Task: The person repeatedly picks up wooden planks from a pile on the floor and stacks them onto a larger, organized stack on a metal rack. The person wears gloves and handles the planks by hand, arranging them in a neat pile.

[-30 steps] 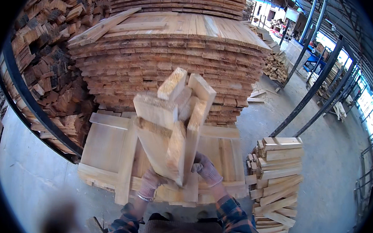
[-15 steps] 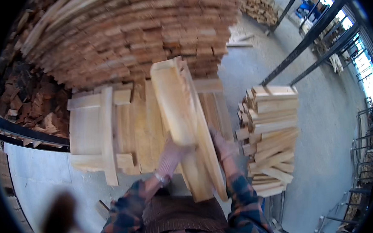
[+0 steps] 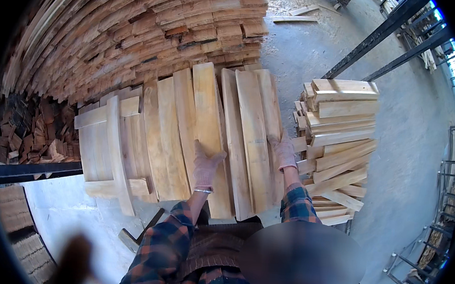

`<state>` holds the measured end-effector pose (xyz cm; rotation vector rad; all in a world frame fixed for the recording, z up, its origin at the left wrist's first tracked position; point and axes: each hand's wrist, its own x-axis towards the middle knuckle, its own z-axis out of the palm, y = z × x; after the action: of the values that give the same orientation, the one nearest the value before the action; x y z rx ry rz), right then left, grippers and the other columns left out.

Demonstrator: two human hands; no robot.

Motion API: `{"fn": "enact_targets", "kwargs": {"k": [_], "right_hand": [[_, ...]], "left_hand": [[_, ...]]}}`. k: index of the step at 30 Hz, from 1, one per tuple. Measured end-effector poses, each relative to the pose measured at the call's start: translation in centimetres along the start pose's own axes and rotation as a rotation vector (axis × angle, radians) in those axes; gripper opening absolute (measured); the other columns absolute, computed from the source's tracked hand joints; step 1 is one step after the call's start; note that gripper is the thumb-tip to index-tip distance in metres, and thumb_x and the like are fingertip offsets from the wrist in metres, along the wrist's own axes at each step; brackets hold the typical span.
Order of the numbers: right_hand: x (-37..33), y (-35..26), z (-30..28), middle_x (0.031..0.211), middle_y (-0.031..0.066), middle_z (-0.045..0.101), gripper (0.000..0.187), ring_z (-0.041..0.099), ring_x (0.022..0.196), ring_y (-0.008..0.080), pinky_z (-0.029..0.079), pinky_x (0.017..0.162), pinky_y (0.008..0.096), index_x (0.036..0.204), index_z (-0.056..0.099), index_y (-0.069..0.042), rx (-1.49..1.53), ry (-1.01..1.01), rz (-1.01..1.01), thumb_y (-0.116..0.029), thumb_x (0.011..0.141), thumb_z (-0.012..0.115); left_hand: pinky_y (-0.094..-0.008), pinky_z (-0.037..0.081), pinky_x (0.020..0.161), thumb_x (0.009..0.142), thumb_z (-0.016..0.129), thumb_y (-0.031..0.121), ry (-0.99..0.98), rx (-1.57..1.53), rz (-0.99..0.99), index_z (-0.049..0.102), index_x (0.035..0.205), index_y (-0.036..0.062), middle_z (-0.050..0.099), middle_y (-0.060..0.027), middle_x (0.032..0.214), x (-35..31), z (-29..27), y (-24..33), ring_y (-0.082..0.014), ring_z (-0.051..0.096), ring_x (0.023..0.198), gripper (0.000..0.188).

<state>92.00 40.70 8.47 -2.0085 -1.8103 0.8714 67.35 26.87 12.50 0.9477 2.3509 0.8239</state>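
A row of pale wooden boards [image 3: 179,128] lies side by side in front of me. My left hand [image 3: 207,167], in a pinkish knit glove, rests on a yellowish board [image 3: 207,99]; its thumb and fingers are spread apart. At the row's right end, my right hand [image 3: 283,153], gloved alike, has its fingers closed at the edge of the outermost board [image 3: 269,103]. Part of its grip is hidden. Between the hands are several boards, one of them a long pale board [image 3: 252,138].
Two short crosspieces and a long narrow slat [image 3: 117,151] lie over the boards at left. A tall stack of brown boards [image 3: 193,20] stands behind. At right is a pile of pale slats [image 3: 343,118] beside dark metal posts [image 3: 380,37]. Wood scraps [image 3: 40,130] fill the far left.
The boards that were raised and tilted between my hands now lie flat in the row. My left hand has spread its fingers on top, and my right hand has moved up along the right edge.
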Motion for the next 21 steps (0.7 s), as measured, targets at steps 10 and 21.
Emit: {"fn": "enact_targets", "kwargs": {"k": [10,21], "right_hand": [[-2.9,-2.2,1.7,0.127,0.0299,0.053,0.057,0.050,0.118,0.0451,0.043,0.098,0.0489,0.143,0.039,-0.007,0.117,-0.069,0.033,-0.041,0.097,0.043],[-3.7,-3.9,0.8,0.132,0.0273,0.051,0.078,0.051,0.123,0.0389,0.041,0.102,0.0411,0.145,0.030,-0.001,0.388,-0.234,-0.013,-0.034,0.085,0.068]], "left_hand": [[-0.0334,0.055,0.067,0.073,0.076,0.016,-0.261,-0.371,-0.379,0.056,0.112,-0.0035,0.068,-0.0138,0.097,2.6,0.5,1.0,-0.0218,0.067,0.084,0.048],[-0.0302,0.054,0.066,0.077,0.073,0.009,-0.499,-0.659,-0.271,0.061,0.107,-0.0021,0.068,-0.0093,0.089,3.9,-4.4,0.3,-0.0176,0.066,0.073,0.034]]}}
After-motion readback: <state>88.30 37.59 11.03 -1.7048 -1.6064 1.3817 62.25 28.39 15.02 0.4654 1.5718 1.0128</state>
